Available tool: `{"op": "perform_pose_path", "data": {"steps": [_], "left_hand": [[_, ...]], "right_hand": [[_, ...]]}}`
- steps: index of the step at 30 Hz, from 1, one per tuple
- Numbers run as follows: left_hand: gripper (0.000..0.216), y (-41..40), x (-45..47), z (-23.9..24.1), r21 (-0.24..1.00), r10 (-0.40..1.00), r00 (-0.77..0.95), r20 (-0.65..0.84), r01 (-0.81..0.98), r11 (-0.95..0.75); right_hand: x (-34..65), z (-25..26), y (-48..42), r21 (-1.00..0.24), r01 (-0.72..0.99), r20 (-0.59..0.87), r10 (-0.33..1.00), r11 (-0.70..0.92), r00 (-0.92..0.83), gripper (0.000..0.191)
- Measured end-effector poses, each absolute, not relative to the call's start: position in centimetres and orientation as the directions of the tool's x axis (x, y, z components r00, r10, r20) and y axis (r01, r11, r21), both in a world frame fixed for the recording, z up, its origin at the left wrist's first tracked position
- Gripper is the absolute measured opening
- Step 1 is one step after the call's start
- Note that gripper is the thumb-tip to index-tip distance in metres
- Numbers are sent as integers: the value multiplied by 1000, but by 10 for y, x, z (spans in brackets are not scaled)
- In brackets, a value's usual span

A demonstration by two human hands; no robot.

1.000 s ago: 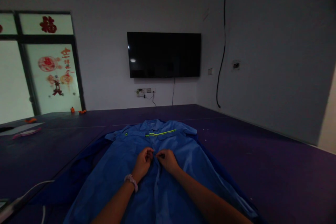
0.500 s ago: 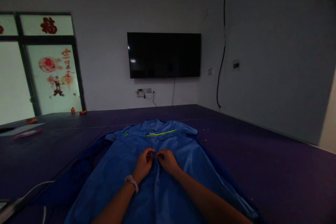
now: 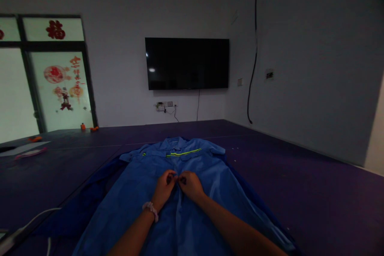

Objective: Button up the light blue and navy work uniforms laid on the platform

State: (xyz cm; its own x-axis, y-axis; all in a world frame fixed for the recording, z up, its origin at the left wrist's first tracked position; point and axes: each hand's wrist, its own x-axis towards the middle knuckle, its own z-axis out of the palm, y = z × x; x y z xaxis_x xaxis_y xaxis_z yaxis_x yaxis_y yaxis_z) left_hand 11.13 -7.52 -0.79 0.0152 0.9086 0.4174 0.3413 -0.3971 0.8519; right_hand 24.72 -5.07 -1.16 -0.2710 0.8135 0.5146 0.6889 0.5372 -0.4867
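A light blue work jacket (image 3: 192, 160) with a yellow-green reflective stripe across the chest lies flat on a dark purple surface (image 3: 285, 168), collar away from me. Both hands meet at its front placket, mid-chest. My left hand (image 3: 163, 188), with a pale band on the wrist, pinches the left edge of the placket. My right hand (image 3: 189, 185) pinches the right edge, fingertips touching the left hand's. The room is dim, so small details between the fingers are hidden.
A darker blue cloth (image 3: 90, 204) lies under the jacket. A black screen (image 3: 187, 63) hangs on the far wall above a socket with cables. Frosted glass doors (image 3: 57, 88) with red decorations stand at the left. A white cable (image 3: 33, 220) and flat items lie at the left.
Both hands have stayed pinched together at the placket; the fingertips have closed in slightly. The view has dropped a touch.
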Motion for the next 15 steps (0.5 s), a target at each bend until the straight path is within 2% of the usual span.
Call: {"op": "perform_pose_path", "data": {"steps": [15], "left_hand": [[34,-81,115,-3,778,903,12,429,502,-376]], "right_hand": [[247,-7,-58,-470,708,507,818,527,-273,15]]}}
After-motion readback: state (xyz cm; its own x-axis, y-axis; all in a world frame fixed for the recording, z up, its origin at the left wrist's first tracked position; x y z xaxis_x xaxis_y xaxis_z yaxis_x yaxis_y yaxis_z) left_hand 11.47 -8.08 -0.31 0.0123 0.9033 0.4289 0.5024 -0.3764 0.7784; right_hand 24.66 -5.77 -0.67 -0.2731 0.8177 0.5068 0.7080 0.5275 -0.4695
